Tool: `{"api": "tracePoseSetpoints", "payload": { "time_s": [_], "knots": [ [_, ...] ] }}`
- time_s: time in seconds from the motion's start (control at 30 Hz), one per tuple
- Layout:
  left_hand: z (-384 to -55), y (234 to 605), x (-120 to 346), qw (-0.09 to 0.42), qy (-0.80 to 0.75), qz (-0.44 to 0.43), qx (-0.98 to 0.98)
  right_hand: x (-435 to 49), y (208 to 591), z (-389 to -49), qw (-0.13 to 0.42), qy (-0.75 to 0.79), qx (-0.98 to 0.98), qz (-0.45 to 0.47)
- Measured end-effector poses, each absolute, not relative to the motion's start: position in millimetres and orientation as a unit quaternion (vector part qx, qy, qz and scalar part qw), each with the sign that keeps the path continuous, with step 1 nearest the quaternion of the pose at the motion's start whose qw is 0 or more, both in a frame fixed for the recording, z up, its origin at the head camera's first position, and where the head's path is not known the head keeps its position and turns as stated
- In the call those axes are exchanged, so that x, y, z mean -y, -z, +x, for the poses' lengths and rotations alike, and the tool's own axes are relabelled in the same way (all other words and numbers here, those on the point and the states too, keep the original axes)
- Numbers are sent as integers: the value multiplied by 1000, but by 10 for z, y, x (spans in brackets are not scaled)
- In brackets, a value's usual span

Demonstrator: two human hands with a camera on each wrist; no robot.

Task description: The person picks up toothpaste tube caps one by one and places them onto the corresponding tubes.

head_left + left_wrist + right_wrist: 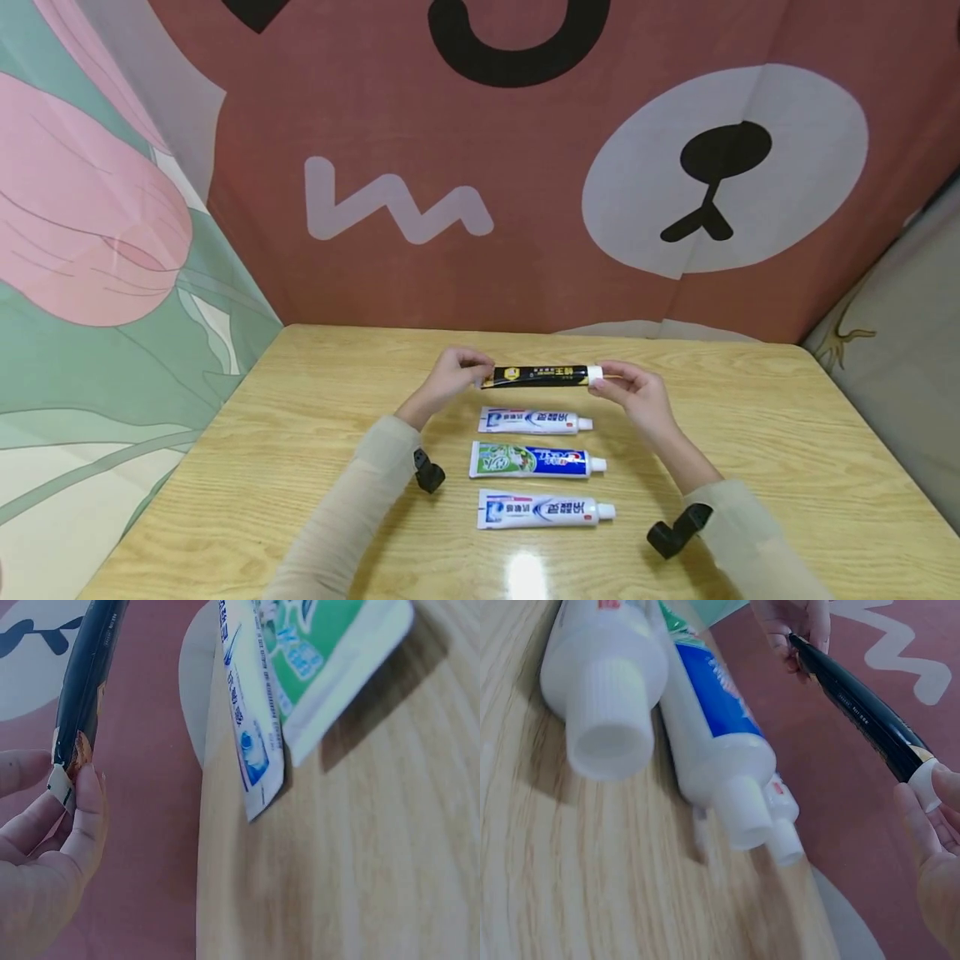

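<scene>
A black toothpaste tube (536, 377) with yellow print and a white cap is held level between both hands, beyond the other tubes. My left hand (453, 377) pinches its flat crimped end; the left wrist view shows thumb and fingers on that end of the black tube (84, 682). At the other end, my right hand (637, 396) holds the white cap (925, 784) between thumb and fingers. Nearer me lie a small white toothpaste tube (531, 421), a green and blue toothpaste tube (528, 460) and a larger white toothpaste tube (536, 509), stacked in a column, caps to the right.
The tubes lie on a light wooden table (300, 467). Behind its far edge hangs a red-brown cloth (525, 275) with a cartoon face. A floral cloth (112, 250) hangs at the left, and a grey one (907, 308) at the right.
</scene>
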State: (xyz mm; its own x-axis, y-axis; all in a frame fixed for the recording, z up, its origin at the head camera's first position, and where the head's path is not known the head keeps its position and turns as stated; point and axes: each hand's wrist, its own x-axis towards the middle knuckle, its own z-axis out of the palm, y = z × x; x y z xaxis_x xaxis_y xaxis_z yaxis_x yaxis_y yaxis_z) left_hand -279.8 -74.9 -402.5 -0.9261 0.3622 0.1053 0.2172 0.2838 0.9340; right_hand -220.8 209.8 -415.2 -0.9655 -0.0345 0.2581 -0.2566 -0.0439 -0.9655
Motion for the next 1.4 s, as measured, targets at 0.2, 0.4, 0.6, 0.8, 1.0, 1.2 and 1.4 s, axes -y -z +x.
{"api": "tracePoseSetpoints", "payload": {
  "time_s": [0.2,0.4,0.6,0.8,1.0,1.2,1.4],
  "knots": [
    [-2836,4094,762,73,-557,202,-802,-2116,4232,-2288,62,-679,729,70],
    [-2919,4175,704,86,-505,179,-840,-2143,4347,-2379,59,-593,801,51],
    [-2989,4234,666,105,-457,177,-866,-2155,4453,-2463,59,-547,833,54],
    [-3048,4270,627,111,-407,197,-885,-2137,4492,-2504,48,-531,845,44],
    [-3082,4323,626,113,-391,191,-893,-2114,4512,-2526,38,-512,857,36],
    [-3091,4376,641,119,-404,177,-890,-2104,4574,-2555,31,-514,857,24],
    [-3108,4415,642,121,-408,172,-888,-2106,4604,-2571,25,-526,850,12]
  ]
}}
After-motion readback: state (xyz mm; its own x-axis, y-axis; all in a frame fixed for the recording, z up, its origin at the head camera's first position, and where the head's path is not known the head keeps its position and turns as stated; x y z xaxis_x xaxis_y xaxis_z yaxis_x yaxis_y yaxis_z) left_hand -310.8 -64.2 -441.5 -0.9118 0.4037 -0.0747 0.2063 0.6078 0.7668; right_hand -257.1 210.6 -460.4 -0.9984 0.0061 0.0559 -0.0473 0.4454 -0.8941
